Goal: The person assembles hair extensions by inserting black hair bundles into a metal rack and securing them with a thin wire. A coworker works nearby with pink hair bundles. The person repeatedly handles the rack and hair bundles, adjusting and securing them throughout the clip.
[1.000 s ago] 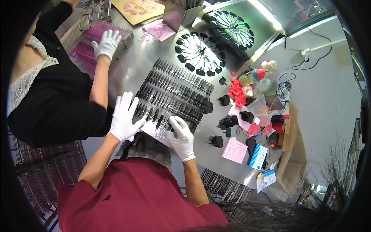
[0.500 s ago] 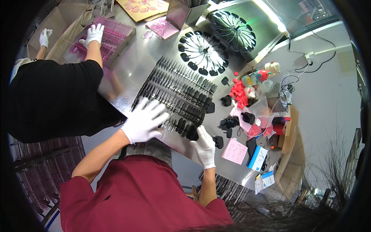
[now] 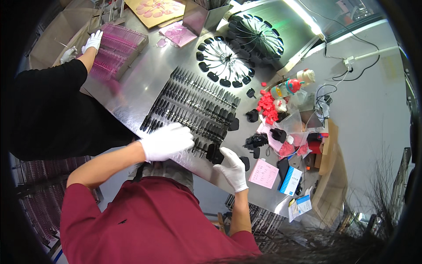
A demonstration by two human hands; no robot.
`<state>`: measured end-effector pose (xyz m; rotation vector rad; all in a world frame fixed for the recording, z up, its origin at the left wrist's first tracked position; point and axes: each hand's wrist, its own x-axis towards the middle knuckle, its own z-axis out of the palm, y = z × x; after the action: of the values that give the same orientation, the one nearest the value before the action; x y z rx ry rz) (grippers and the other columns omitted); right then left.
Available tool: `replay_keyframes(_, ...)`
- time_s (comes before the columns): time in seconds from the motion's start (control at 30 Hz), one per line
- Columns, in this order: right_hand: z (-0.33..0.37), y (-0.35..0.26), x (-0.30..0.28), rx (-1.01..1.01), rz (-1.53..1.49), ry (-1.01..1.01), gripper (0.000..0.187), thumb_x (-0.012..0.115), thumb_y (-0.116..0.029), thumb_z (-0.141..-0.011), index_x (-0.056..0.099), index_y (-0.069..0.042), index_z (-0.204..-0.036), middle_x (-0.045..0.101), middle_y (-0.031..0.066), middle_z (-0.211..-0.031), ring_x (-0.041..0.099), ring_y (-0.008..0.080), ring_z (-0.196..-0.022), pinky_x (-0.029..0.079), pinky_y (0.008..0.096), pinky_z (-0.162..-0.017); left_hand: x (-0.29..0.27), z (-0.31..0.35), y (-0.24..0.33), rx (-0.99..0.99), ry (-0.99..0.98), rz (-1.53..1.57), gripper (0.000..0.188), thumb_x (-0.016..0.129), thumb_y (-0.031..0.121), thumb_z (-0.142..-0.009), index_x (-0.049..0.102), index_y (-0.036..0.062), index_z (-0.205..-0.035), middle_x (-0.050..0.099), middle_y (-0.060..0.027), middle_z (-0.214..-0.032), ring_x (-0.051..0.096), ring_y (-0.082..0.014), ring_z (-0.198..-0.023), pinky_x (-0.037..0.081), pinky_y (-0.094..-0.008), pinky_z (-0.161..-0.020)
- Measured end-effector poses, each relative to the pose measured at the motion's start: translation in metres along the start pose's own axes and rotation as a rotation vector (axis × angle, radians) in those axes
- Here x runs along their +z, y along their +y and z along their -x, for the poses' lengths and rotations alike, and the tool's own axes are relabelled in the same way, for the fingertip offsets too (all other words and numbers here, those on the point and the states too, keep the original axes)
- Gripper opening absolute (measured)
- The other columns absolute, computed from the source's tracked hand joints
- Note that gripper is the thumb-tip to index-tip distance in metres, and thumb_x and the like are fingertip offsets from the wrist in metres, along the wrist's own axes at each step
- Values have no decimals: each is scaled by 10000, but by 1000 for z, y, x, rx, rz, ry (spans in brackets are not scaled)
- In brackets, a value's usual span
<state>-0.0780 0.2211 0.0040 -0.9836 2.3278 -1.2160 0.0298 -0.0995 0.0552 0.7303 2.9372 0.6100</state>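
A broad rack [image 3: 189, 105] holding several rows of dark, flat, blade-like pieces lies on the metal table in front of me. My left hand [image 3: 166, 141], in a white glove, is over the rack's near left part; motion blurs it, but its fingers look stretched out, and I see nothing in them. At the near right corner, my gloved right hand [image 3: 233, 170] has thumb and fingers apart. Its fingertips are beside a black flat piece [image 3: 214, 154] at the rack's end; whether they touch is unclear. Another black piece [image 3: 244, 163] lies just right of that hand.
A co-worker's gloved hand [image 3: 92, 42] is at a pink rack [image 3: 114, 48] on the left. Beyond my rack are two rings of black pieces [image 3: 226, 61] [image 3: 257, 37]. Red pieces [image 3: 267, 108], bottles [image 3: 285, 88], a pink note [image 3: 263, 173] and a blue-white box [image 3: 291, 180] crowd the right.
My left hand has swept slightly right across the rack's near edge and is now blurred. My right hand stays by the corner. The co-worker's arms have shifted, and the whole view has moved a little.
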Motion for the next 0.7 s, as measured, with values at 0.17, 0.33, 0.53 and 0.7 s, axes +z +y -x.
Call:
replay_keyframes(0.17,-3,-30,-8,-38,103,121,700,938,-81,-730,673,-12,-1374,704,155,-1338,697,287,-1202,544,369,-1057,-14,38,-29,13,119,-105,451,728,206,-822,634,55,-1237,614,-142,-1288,577,-347,-1263,459,-474,-1094)
replay_keyframes(0.33,-30,-55,11,-191,77,201,707,942,-124,-715,656,11,-1348,707,179,-1285,695,332,-1178,558,406,-1028,30,37,-33,111,168,-132,457,659,156,-908,615,65,-1354,615,-159,-1371,593,-350,-1288,467,-470,-1141)
replay_keyframes(0.53,-36,-39,52,-433,392,61,700,891,-148,-692,639,7,-1327,672,168,-1226,662,374,-1122,542,479,-981,40,64,-53,151,178,-29,490,647,116,-874,631,63,-1361,617,-179,-1417,604,-371,-1324,479,-481,-1168)
replay_keyframes(0.7,-43,-55,66,-400,646,-43,756,833,-278,-806,550,71,-1414,602,197,-1331,576,376,-1240,459,499,-1093,22,61,-54,213,221,-89,474,616,123,-908,617,70,-1379,604,-178,-1429,591,-389,-1330,483,-471,-1162)
